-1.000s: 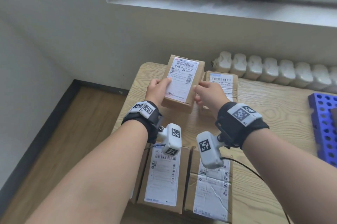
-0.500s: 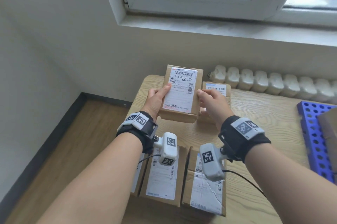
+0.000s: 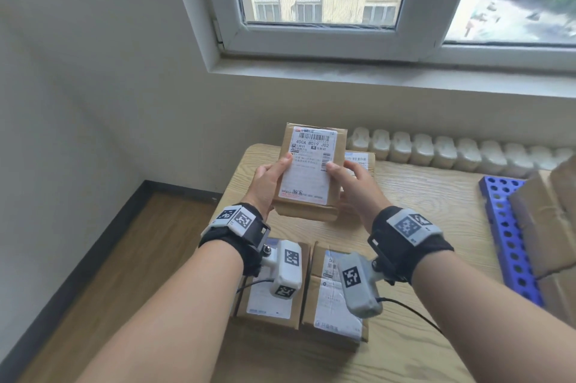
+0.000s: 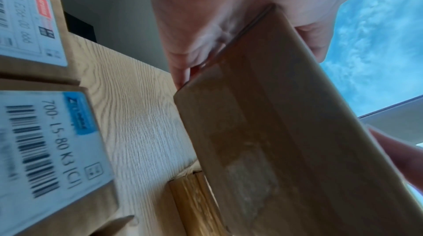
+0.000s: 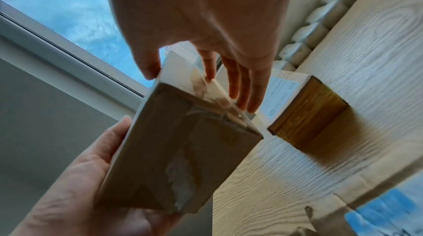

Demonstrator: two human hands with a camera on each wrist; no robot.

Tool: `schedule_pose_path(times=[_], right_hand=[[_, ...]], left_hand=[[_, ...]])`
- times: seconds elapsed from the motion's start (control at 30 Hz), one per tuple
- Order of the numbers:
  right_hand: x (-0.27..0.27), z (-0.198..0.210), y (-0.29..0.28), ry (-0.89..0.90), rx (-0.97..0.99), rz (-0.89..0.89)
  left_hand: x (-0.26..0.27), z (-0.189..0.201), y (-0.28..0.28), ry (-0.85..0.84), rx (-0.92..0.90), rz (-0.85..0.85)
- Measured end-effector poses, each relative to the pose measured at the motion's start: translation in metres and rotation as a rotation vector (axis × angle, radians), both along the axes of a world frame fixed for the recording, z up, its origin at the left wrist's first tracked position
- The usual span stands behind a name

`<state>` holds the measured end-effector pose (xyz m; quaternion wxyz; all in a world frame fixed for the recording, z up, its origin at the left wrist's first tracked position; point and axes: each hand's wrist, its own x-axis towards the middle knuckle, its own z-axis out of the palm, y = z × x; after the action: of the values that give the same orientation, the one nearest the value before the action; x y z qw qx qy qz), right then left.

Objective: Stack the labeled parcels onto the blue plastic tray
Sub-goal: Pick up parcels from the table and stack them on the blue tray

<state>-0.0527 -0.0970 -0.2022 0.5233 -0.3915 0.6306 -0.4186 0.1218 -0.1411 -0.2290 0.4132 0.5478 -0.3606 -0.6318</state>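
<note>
Head view. A brown cardboard parcel with a white shipping label [image 3: 311, 170] is held clear of the pale wood-grain table [image 3: 420, 195], label up, far end tilted higher. The left hand [image 3: 268, 186] grips its left edge, thumb on the label. The right hand [image 3: 352, 183] has its thumb on the label's right margin. The blue perforated plastic tray [image 3: 505, 226] lies well to the right of the held parcel, with other cardboard parcels [image 3: 548, 214] already on it. Three more labelled parcels remain on the table: one just behind the held parcel, two nearer the person.

Left wrist view. The palm cups the parcel's underside and edge; the grasp looks firm.

Right wrist view. The thumb pinches the parcel's top face, one finger [image 5: 209, 66] touches its far side, and the remaining fingers are straight and lie off it. This is a light pinch.

Judgement: the parcel is in transfer to the tray. It should be levelled first and carried rightward with the left hand bearing the load, then set down square on the stack.
</note>
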Motion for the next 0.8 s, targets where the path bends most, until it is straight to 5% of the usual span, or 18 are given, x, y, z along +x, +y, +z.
schedule_pose_path(times=[0.37, 0.8], right_hand=[[0.005, 0.009, 0.107, 0.006, -0.045, -0.169], [-0.073, 0.065, 0.234, -0.015, -0.189, -0.428]], left_hand=[[-0.01, 0.022, 0.091, -0.012, -0.089, -0.196], [-0.116, 0.092, 0.179, 0.115, -0.192, -0.436]])
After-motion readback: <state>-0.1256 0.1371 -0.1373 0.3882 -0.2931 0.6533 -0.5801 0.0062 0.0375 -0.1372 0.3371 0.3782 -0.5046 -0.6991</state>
